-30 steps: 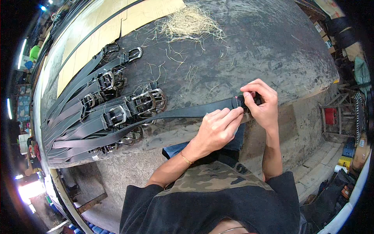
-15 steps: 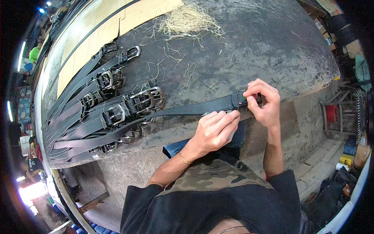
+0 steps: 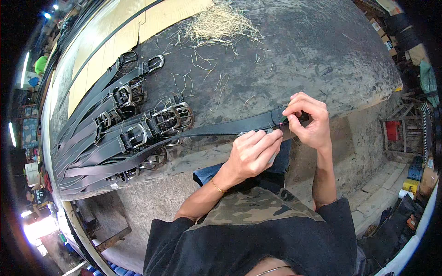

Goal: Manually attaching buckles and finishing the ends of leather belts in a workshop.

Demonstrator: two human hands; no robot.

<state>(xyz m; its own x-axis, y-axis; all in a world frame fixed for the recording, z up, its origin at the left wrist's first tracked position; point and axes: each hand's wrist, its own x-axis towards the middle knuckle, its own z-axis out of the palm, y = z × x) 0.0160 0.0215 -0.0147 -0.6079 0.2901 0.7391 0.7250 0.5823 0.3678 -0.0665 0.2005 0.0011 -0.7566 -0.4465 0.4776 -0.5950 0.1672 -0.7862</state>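
A black leather belt [image 3: 230,126] runs from the heap on the left to my hands at the table's near edge. My left hand [image 3: 255,152] is closed, its thumb and forefinger pinched just beside the belt's end. A grey item, mostly hidden, shows under its fingers; I cannot make out its kind. My right hand [image 3: 311,118] is bent over the belt's right end, pinching a small dark green object [image 3: 284,119]. A pink-purple spot [image 3: 280,123] shows between that object and my left fingertips. The belt's buckle end is hidden behind my right hand.
Several black belts with metal buckles [image 3: 134,135] lie heaped on the left of the dark table [image 3: 294,60]. A pile of pale thread scraps [image 3: 223,26] lies at the far side, beside cardboard sheets [image 3: 110,46]. A red item [image 3: 392,130] stands low on the right.
My right hand has shifted slightly left, bringing the green object closer to my left fingertips. The pink-purple spot has moved left and down with it. My left hand has barely moved.
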